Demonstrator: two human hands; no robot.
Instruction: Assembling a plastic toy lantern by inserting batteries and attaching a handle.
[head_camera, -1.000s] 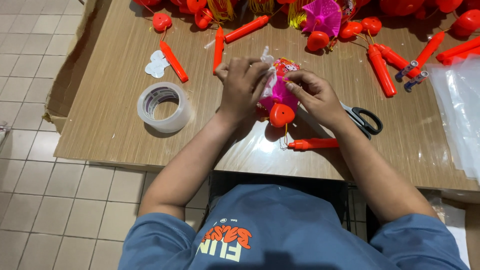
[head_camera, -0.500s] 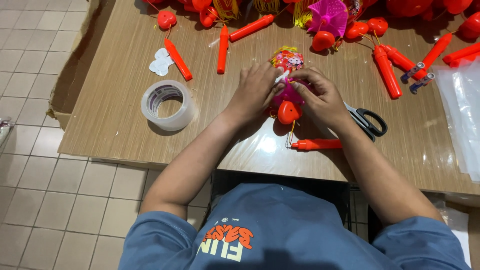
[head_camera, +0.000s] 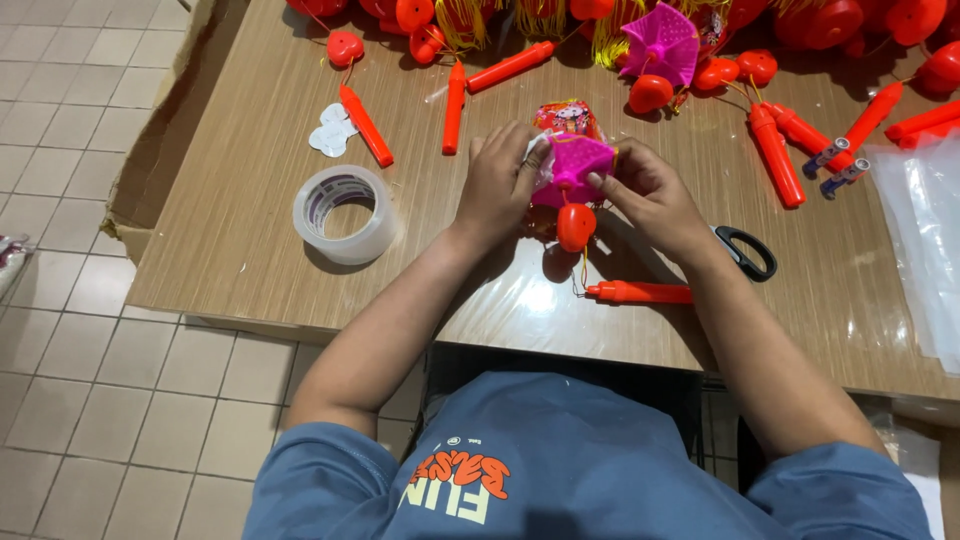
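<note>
We hold the pink lantern (head_camera: 575, 165) between our left hand (head_camera: 500, 180) and right hand (head_camera: 650, 195), both closed on its sides, its red heart (head_camera: 576, 226) hanging toward us.

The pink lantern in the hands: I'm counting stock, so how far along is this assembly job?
Done, it seems: assembled lanterns with tassels crowd the table's far edge. In hand: the left hand and right hand hold the pink lantern, its red heart dangling, its red handle lying on the table. Left: loose red handles and another pink lantern top still lie unassembled.
</note>
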